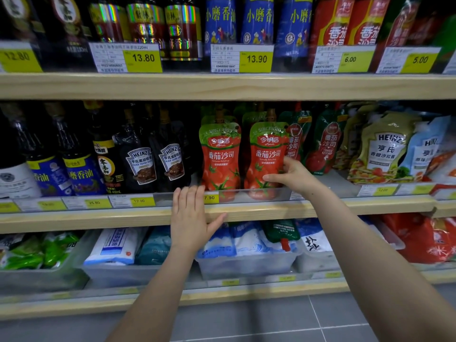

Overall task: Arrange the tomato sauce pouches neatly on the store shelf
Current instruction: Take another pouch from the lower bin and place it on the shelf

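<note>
Two red and green tomato sauce pouches stand upright side by side on the middle shelf (345, 206), behind a clear plastic rail. The left pouch (220, 159) stands free. My right hand (293, 175) grips the right pouch (266, 156) at its right edge, thumb on the front. More pouches stand in rows behind both. My left hand (191, 218) rests flat with fingers together on the shelf's wooden front edge, below and left of the left pouch, holding nothing. A darker green-topped ketchup pouch (324, 144) leans to the right of my right hand.
Dark Heinz pepper sauce bottles (170, 161) stand just left of the pouches. Heinz salad dressing pouches (385, 149) lean at the right. Below, clear bins hold salt bags (246, 240) and a fallen green pouch (280, 232). Bottles fill the top shelf (222, 86).
</note>
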`<action>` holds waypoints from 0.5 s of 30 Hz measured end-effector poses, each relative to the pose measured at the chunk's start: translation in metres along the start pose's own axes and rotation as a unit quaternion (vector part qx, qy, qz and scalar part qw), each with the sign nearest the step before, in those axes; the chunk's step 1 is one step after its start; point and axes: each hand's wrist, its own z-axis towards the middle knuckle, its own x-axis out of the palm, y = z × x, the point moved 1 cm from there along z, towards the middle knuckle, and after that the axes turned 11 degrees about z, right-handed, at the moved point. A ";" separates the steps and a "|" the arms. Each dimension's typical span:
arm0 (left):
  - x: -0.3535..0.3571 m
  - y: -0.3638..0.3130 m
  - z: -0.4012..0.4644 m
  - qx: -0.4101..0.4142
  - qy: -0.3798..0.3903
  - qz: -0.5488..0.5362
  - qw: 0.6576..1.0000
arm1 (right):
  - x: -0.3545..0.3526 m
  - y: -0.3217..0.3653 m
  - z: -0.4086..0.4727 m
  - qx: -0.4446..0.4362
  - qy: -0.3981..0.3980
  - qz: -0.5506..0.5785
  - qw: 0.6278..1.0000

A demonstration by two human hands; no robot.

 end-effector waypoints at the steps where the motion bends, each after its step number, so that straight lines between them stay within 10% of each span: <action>1: 0.000 0.000 0.000 0.002 0.003 0.000 1.000 | 0.001 0.001 -0.001 0.002 0.001 -0.004 1.000; 8: -0.014 -0.006 -0.005 0.025 -0.019 -0.085 0.996 | -0.013 0.007 -0.038 -0.071 -0.091 -0.070 0.991; 15: -0.044 -0.114 0.014 0.219 -0.051 -0.153 0.962 | -0.093 -0.012 -0.101 -0.059 -0.113 -0.290 0.948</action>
